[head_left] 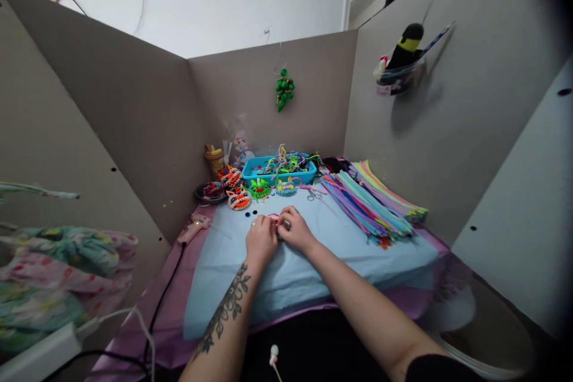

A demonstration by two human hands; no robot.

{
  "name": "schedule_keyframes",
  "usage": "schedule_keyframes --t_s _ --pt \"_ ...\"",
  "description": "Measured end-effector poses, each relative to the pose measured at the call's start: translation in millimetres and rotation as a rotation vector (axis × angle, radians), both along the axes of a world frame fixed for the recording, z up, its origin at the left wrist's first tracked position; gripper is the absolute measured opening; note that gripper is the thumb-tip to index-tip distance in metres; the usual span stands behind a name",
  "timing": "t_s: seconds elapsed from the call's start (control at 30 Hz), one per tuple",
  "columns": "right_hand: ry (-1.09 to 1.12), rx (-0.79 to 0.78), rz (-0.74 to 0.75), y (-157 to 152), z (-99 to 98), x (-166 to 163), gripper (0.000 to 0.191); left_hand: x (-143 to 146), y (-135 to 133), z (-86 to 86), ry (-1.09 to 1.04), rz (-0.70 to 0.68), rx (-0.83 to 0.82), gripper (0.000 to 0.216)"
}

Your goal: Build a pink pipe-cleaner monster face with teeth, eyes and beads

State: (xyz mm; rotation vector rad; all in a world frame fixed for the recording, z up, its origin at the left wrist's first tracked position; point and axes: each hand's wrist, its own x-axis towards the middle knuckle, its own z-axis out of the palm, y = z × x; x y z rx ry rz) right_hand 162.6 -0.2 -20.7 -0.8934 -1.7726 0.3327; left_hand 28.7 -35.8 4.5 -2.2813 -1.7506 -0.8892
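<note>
Near the center of the frame, the left hand point(262, 240) and right hand point(295, 229) have their fingertips clamped on a small reddish piece point(275, 222) (mostly hidden by the fingers). Above center sit a green figure point(259, 190) and blue tray point(308, 176); fuzzy stems point(364, 206) lie right of center.

Dark leaves and stems of a tattoo point(226, 305) run along my left forearm point(237, 322); I wear a short black sleeve point(441, 368) on my right arm point(358, 289).

Left grip point(262, 240) sits beside right grip point(295, 229), fingers point(285, 216) bent, forearms point(358, 292) outstretched.
</note>
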Motion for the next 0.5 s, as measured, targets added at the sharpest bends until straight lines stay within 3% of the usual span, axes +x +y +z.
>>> schedule_keyframes --t_s 0.5 --pt "0.091 -0.023 0.032 -1.2 -0.6 0.1 0.014 6.3 -3.0 -7.3 -0.03 0.156 0.016 0.017"
